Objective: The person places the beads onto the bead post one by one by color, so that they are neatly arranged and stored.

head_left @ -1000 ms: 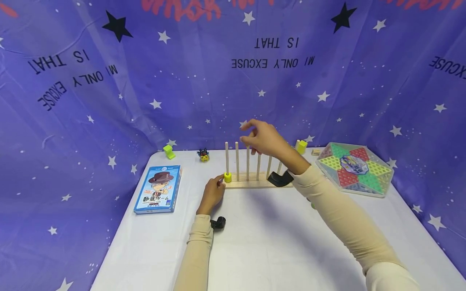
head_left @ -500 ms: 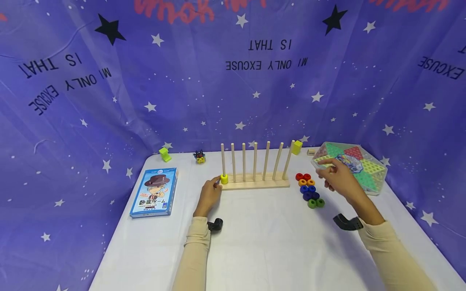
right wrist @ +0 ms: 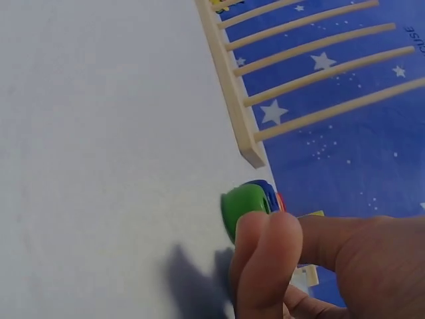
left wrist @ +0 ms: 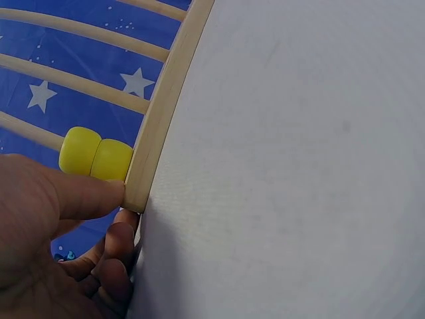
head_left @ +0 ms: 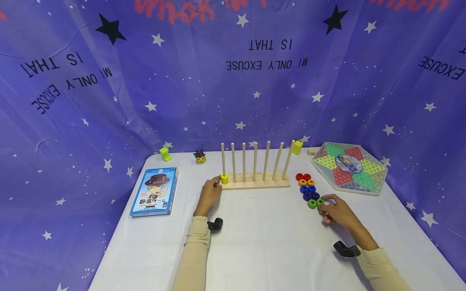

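Purple starry cloth [head_left: 218,81] backs the white counter [head_left: 262,242], where the left hand [head_left: 210,197] grips the wooden rack [head_left: 255,184] beside two yellow rings [head_left: 224,179] and the right hand [head_left: 338,211] pinches a green ring [head_left: 318,202] next to blue rings [head_left: 307,197].

Blue game box [head_left: 154,192], lime block [head_left: 165,154], small figure [head_left: 200,157], hexagonal case [head_left: 349,166]; starry purple cloth [head_left: 211,89] behind

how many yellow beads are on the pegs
2: the lower yellow bead sits against the wooden base on the leftmost peg, and the upper yellow bead is stacked directly above it. None seems hidden.
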Demonstrator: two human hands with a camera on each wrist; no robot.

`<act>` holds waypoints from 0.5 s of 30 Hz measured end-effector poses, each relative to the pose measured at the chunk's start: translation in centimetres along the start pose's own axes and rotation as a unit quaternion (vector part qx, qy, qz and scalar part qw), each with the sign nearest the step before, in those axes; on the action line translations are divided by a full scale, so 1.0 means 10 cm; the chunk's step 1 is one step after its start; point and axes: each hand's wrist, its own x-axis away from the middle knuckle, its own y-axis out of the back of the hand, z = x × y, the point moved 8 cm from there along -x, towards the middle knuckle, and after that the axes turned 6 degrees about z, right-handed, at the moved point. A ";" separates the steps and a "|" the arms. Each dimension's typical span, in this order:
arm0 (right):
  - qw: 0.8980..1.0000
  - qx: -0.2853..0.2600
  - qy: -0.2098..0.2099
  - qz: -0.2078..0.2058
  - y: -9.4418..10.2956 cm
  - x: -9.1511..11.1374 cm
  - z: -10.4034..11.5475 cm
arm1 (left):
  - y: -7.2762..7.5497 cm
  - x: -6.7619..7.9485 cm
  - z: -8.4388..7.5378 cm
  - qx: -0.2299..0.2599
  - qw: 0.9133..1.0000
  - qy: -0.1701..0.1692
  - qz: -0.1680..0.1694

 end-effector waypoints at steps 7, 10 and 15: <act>1.000 0.010 -0.005 -0.013 -0.04 -0.04 0.01 | -0.02 -0.02 0.04 -0.003 1.000 -0.007 0.006; 1.000 0.021 -0.002 -0.019 -0.01 -0.01 0.06 | -0.02 -0.03 0.04 -0.002 1.000 -0.007 0.005; 0.998 0.055 0.014 -0.035 0.10 0.07 0.28 | -0.02 -0.02 0.03 0.000 1.000 -0.003 0.001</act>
